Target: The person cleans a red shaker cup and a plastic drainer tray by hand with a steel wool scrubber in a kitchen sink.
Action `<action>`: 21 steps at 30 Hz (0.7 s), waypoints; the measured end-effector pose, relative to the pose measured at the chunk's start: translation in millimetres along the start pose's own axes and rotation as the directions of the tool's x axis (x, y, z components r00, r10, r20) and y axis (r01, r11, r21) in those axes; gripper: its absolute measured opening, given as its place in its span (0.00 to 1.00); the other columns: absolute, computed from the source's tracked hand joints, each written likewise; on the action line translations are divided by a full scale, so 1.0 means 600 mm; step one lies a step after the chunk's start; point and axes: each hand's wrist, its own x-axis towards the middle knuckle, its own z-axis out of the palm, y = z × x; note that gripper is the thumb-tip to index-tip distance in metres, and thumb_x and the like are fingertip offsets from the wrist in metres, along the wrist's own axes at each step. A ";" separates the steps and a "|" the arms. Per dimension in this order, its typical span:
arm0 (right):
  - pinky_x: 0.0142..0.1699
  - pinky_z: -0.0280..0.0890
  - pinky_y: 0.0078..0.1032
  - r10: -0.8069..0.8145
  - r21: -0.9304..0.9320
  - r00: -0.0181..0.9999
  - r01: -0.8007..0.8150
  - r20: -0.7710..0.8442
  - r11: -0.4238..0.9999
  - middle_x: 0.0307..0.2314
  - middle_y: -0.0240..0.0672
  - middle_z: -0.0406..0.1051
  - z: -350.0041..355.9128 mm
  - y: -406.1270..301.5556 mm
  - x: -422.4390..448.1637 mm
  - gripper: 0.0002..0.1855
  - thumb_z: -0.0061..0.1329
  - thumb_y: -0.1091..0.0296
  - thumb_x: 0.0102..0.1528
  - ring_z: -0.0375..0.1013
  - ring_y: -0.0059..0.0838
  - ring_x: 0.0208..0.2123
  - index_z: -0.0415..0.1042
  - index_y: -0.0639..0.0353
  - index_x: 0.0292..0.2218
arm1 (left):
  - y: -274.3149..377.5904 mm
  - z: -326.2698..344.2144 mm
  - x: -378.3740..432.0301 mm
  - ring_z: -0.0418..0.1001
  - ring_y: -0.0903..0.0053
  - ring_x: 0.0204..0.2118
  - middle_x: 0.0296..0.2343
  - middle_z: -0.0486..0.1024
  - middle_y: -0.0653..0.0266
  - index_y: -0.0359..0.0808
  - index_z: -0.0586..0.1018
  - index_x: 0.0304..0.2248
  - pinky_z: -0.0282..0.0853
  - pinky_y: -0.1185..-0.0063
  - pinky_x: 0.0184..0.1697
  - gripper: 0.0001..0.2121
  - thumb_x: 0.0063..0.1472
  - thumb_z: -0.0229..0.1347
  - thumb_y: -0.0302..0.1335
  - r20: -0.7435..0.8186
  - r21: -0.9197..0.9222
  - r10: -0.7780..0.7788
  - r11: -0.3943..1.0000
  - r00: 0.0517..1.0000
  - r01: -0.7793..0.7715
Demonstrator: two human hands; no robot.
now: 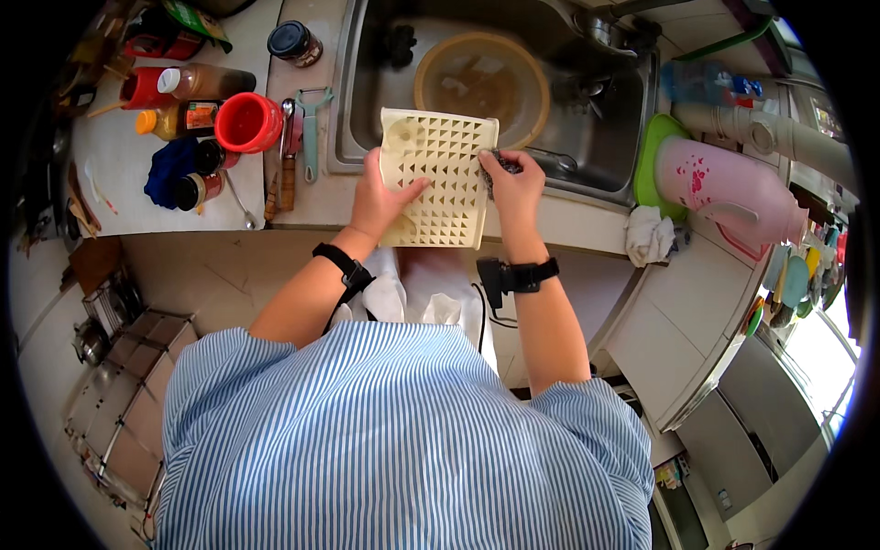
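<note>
A cream plastic rack panel with rows of triangular holes [440, 213] is held over the front edge of the stainless steel sink [598, 172]. My left hand [385, 196] grips its left side, thumb across the perforated face. At the panel's upper right edge, my right hand [515, 185] holds a dark metal scouring pad [507, 167] pressed against it. Behind the panel, a round yellowish basin [543, 103] with cloudy water sits in the sink.
Left on the counter are a green-handled peeler [311, 144], a red cup [247, 124], a dark-lidded jar [294, 42] and several bottles. At right, a pink thermos jug [722, 182] lies beside a green board [660, 165] and a white cloth [648, 236].
</note>
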 end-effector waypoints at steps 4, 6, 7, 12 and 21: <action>0.36 0.67 0.24 -0.048 -0.040 0.998 0.049 0.028 0.998 0.26 0.38 0.75 -0.011 0.043 -0.053 0.18 0.64 0.65 0.48 0.70 0.21 0.29 0.73 0.70 0.33 | 0.004 -0.006 0.000 0.77 0.71 0.42 0.41 0.76 0.52 0.30 0.62 0.51 0.73 0.74 0.44 0.36 0.50 0.70 0.35 0.031 -0.068 -0.049 0.996 0.998 0.051; 0.36 0.67 0.24 0.079 -0.114 0.996 -0.073 0.047 0.991 0.26 0.37 0.74 -0.016 0.073 -0.100 0.18 0.64 0.65 0.48 0.70 0.23 0.28 0.73 0.69 0.34 | 0.005 -0.005 -0.008 0.77 0.71 0.42 0.41 0.76 0.53 0.30 0.62 0.51 0.73 0.74 0.44 0.36 0.50 0.70 0.36 0.035 -0.128 -0.055 0.990 0.998 0.059; 0.37 0.67 0.25 0.086 -0.074 0.995 -0.082 0.050 0.994 0.25 0.37 0.74 -0.016 0.083 -0.098 0.18 0.64 0.64 0.48 0.70 0.26 0.28 0.73 0.69 0.33 | 0.003 -0.004 -0.009 0.77 0.71 0.42 0.41 0.76 0.53 0.30 0.62 0.51 0.73 0.74 0.44 0.36 0.50 0.70 0.36 0.038 -0.127 -0.058 0.990 0.998 0.062; 0.38 0.68 0.28 -0.037 -0.027 0.998 0.036 -0.047 0.999 0.27 0.41 0.75 0.006 0.003 0.029 0.18 0.64 0.62 0.47 0.72 0.30 0.29 0.73 0.68 0.32 | 0.029 0.000 0.001 0.77 0.72 0.42 0.41 0.77 0.54 0.29 0.63 0.50 0.72 0.74 0.45 0.36 0.49 0.71 0.37 0.070 -0.019 -0.102 0.994 0.992 0.104; 0.35 0.69 0.31 0.058 -0.208 0.998 -0.063 -0.028 0.976 0.24 0.42 0.76 -0.020 0.052 -0.046 0.19 0.65 0.61 0.45 0.74 0.35 0.27 0.73 0.66 0.30 | 0.002 0.007 0.001 0.77 0.69 0.43 0.41 0.76 0.51 0.29 0.63 0.50 0.73 0.74 0.45 0.35 0.49 0.70 0.35 0.181 -0.013 0.045 0.999 0.982 -0.043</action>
